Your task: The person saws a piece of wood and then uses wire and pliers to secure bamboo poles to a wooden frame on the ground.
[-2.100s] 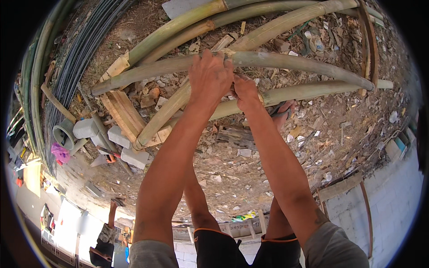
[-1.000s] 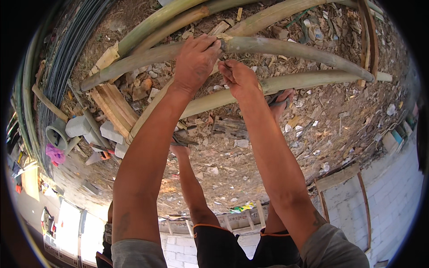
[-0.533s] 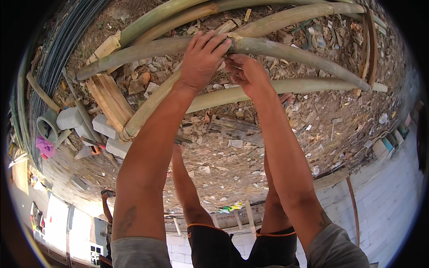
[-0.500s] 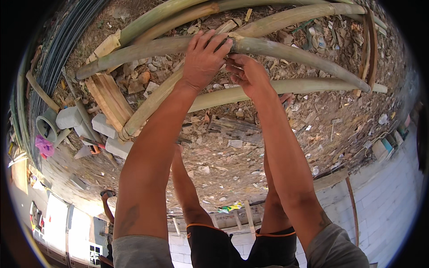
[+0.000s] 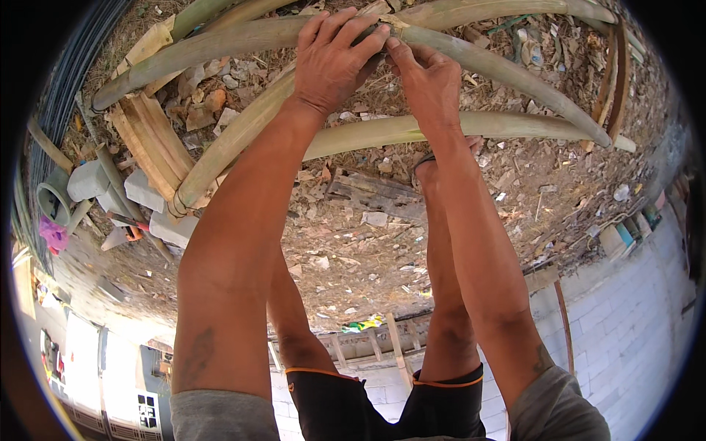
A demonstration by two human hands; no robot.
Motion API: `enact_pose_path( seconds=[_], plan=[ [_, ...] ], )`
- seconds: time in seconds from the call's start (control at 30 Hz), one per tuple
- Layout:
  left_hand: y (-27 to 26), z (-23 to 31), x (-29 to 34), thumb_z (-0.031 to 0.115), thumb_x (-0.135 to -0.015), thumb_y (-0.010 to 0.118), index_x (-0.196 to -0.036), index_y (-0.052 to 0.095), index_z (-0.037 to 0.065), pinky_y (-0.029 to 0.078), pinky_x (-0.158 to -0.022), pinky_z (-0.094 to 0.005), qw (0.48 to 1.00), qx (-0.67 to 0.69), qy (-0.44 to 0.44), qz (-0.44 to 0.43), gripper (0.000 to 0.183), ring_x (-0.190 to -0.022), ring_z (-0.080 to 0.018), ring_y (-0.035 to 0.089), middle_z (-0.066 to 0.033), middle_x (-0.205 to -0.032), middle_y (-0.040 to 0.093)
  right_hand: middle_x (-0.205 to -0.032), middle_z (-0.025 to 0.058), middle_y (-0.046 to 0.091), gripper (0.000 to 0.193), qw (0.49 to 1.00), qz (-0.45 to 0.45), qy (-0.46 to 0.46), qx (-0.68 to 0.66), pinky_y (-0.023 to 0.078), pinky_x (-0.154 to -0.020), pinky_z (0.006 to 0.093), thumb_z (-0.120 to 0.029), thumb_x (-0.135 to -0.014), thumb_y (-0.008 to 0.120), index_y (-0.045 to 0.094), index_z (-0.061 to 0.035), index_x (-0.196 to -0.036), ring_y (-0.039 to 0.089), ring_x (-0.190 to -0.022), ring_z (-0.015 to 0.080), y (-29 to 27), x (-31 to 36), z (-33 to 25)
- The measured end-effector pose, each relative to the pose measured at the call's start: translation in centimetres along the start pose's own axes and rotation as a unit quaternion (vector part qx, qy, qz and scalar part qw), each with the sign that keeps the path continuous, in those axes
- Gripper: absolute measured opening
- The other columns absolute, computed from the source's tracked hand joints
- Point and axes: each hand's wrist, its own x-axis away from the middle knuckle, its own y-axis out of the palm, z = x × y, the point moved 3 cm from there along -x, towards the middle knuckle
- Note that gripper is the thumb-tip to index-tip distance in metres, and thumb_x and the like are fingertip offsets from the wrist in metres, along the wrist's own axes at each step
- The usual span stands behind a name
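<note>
My left hand [image 5: 332, 62] lies over a long bamboo pole [image 5: 213, 48], its fingers curled around the pole near a joint where several poles meet. Close beside it, my right hand [image 5: 432, 84] has thumb and fingers pinched together at the joint. Something small and dark shows between the hands there, too hidden to name. On the right of the joint another bamboo length [image 5: 507, 73] slopes down. A lower bamboo pole [image 5: 515, 125] passes behind my right wrist, and a slanting pole [image 5: 246, 136] runs down to the left.
Wooden boards [image 5: 152, 140] brace the poles at left; a wooden strip [image 5: 616, 77] crosses their right ends. Grey blocks [image 5: 174, 226], a pipe piece [image 5: 54, 197] and dark rods [image 5: 70, 62] lie at left. Rubble and dry leaves cover the ground. A pale block wall [image 5: 625, 309] stands at lower right.
The view has shifted, so the poles sit higher and the left-hand things farther left. My right hand has risen to the joint, its fingers now pinched. My left hand stays on the pole.
</note>
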Motion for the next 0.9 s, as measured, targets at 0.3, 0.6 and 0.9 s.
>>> enact_pose_path(
  seconds=[0.3,0.6,0.9],
  plan=[
    [-0.5,0.2,-0.2,0.023,-0.091,0.075,-0.127,0.067,0.017,0.036,-0.111,-0.0494,0.999,0.035,-0.013,0.014,0.037,-0.130,-0.0275,0.057,-0.0038,-0.130,0.064,-0.073,0.0162,0.072,0.039,0.999,-0.014,0.035,0.022,0.053,-0.066,0.0435,-0.036,-0.096,0.073,0.081,0.0024,-0.102,0.068,-0.068,0.0202,0.0,-0.1,-0.5],
    [-0.6,0.2,-0.1,0.021,-0.090,0.074,-0.126,0.065,0.017,0.036,-0.112,-0.0498,0.998,0.046,-0.033,0.006,0.038,-0.130,-0.0276,0.056,-0.0039,-0.130,0.064,-0.081,0.0094,0.076,0.037,0.995,-0.021,0.076,0.057,0.053,-0.070,0.0379,-0.035,-0.099,0.071,0.081,-0.0005,-0.100,0.068,-0.072,0.0173,0.3,0.9,-0.8],
    [1.9,-1.2,0.4,0.030,-0.086,0.079,-0.110,0.077,0.022,0.057,-0.083,-0.0461,0.979,0.045,-0.096,-0.172,0.026,-0.087,-0.0281,0.074,-0.0040,-0.092,0.076,-0.077,-0.0056,0.067,0.012,0.917,-0.103,0.273,-0.270,0.039,-0.056,0.0281,-0.028,-0.103,0.069,0.070,-0.0188,-0.096,0.062,-0.066,0.0104,1.5,-0.3,1.0]
  ],
)
